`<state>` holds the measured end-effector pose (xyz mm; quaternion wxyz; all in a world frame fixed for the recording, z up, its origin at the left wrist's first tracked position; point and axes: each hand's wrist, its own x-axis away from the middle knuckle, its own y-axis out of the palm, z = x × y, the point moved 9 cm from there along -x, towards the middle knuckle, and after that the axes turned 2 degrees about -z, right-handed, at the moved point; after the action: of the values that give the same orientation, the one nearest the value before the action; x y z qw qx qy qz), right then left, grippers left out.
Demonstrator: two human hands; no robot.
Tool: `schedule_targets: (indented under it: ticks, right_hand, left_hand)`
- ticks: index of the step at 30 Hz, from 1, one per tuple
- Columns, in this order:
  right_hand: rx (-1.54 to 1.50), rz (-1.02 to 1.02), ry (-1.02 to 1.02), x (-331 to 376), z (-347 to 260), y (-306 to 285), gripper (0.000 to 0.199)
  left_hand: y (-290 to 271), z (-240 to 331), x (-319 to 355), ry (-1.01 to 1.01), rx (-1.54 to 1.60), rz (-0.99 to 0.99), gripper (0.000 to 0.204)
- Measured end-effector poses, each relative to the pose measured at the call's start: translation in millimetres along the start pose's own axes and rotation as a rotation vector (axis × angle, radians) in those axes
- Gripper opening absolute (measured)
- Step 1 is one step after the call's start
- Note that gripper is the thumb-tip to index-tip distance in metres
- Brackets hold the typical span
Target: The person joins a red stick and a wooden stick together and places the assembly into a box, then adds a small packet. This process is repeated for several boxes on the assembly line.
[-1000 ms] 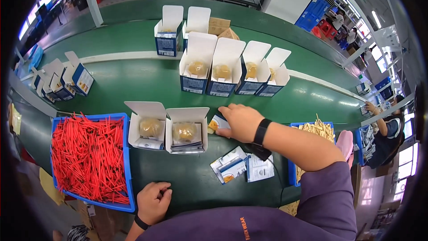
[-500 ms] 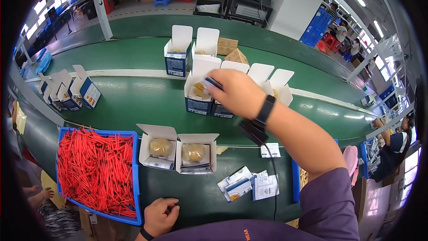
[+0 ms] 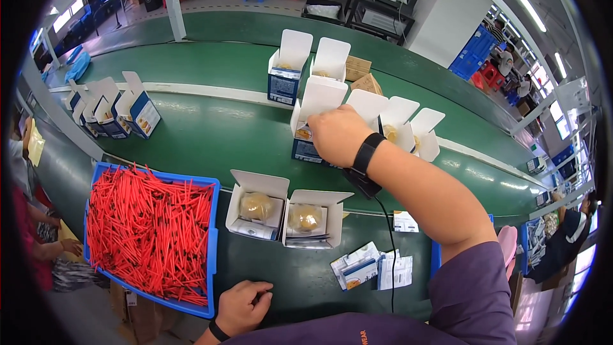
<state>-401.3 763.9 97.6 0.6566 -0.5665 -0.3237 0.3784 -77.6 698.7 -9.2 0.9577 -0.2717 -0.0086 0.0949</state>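
Note:
My right hand point(image 3: 338, 134) reaches forward over the green conveyor belt point(image 3: 211, 134). Its fingers curl down into an open blue-and-white box point(image 3: 306, 147) at the left end of a row of such boxes point(image 3: 399, 129). The small leaflet it carried is hidden under the hand. A black wrist strap point(image 3: 363, 161) with a thin cord sits on that wrist. My left hand point(image 3: 242, 306) rests on the near table edge, loosely closed and holding nothing. Two open white boxes point(image 3: 255, 207) point(image 3: 306, 218), each with a round yellowish item, stand between the hands.
A blue tray point(image 3: 214, 243) full of red sticks lies at the near left. Leaflets point(image 3: 367, 269) lie on the dark table at the right. More open boxes stand far back point(image 3: 287, 67) and at the left point(image 3: 115, 112). Another person's hand point(image 3: 67, 246) is at the left.
My right hand picked up a leaflet from the near table, carried it forward, and has now dropped down onto the leftmost box of the row. My left hand stayed put.

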Motion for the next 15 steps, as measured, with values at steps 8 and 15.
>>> schedule_targets:
  ticks: [8, 15]
  right_hand:
    - [0.004, -0.173, -0.074, -8.2, -17.7, 18.2, 0.016]
    - [0.138, -0.291, -0.129, -13.7, -27.9, 18.5, 0.023]
  left_hand:
    - [-1.8, -1.4, 1.1, 0.005, 0.006, 0.023, 0.018]
    - [-0.3, 0.6, 3.8, 0.036, -0.006, 0.001, 0.019]
